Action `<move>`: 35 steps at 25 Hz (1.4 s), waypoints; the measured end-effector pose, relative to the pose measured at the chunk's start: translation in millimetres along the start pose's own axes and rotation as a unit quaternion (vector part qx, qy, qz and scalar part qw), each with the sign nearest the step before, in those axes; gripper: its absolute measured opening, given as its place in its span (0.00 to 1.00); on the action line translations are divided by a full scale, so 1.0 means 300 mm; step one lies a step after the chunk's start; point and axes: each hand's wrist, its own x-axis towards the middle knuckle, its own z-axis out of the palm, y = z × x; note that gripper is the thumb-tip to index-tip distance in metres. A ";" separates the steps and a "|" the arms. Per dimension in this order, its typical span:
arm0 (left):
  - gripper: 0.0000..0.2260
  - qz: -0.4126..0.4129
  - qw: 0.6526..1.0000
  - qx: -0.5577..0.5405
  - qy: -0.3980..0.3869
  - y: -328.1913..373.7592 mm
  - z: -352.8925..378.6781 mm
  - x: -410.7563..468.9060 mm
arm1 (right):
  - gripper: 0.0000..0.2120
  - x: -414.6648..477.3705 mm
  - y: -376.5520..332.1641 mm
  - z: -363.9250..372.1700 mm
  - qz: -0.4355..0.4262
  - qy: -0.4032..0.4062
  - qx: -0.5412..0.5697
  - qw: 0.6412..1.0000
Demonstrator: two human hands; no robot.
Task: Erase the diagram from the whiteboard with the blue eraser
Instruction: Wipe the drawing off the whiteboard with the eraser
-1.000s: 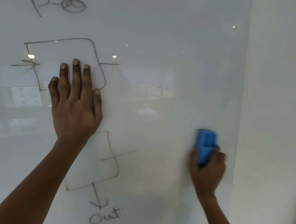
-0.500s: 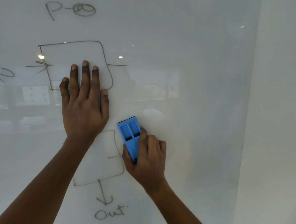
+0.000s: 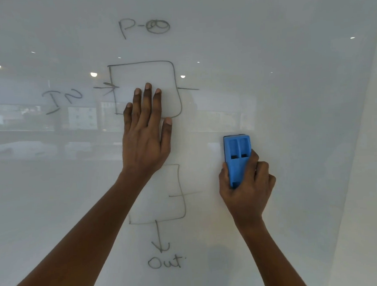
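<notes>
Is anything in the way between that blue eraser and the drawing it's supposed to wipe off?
Partly. The left hand lies flat on the whiteboard, over the upper box's bottom edge and the lower box's top left. From the blue eraser, gripped by the right hand, only bare board leads to the lower box's right side.

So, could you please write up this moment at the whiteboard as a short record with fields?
board: whiteboard, glossy, with reflected lights
diagram: two boxes with arrows, in dark marker
labels: "In" at left, "Out" below
left hand: flat on the board, fingers straight, over the upper box's lower edge
right hand: grips the blue eraser
eraser position: upright, right of the diagram, on bare board
progress: diagram not yet wiped away
</notes>
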 end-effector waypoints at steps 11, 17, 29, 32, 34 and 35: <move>0.31 -0.043 0.996 0.075 -0.027 -0.322 -0.137 -0.313 | 0.30 -0.007 -0.008 0.008 0.011 0.003 0.012 1.000; 0.29 -0.017 0.992 0.121 0.012 -0.347 -0.094 -0.314 | 0.30 -0.006 -0.013 0.003 0.021 0.000 0.031 0.999; 0.28 -0.019 0.993 0.115 0.015 -0.340 -0.098 -0.313 | 0.31 0.009 -0.022 -0.016 0.014 -0.011 0.016 1.000; 0.28 -0.019 0.992 0.125 0.013 -0.344 -0.095 -0.316 | 0.32 0.006 -0.017 -0.010 0.009 -0.006 0.019 1.000; 0.28 -0.017 0.992 0.127 0.016 -0.351 -0.090 -0.322 | 0.32 0.002 -0.015 -0.006 0.012 -0.004 0.024 1.000; 0.28 -0.015 0.991 0.130 0.019 -0.354 -0.088 -0.323 | 0.32 0.000 -0.016 -0.003 0.015 -0.002 0.024 1.000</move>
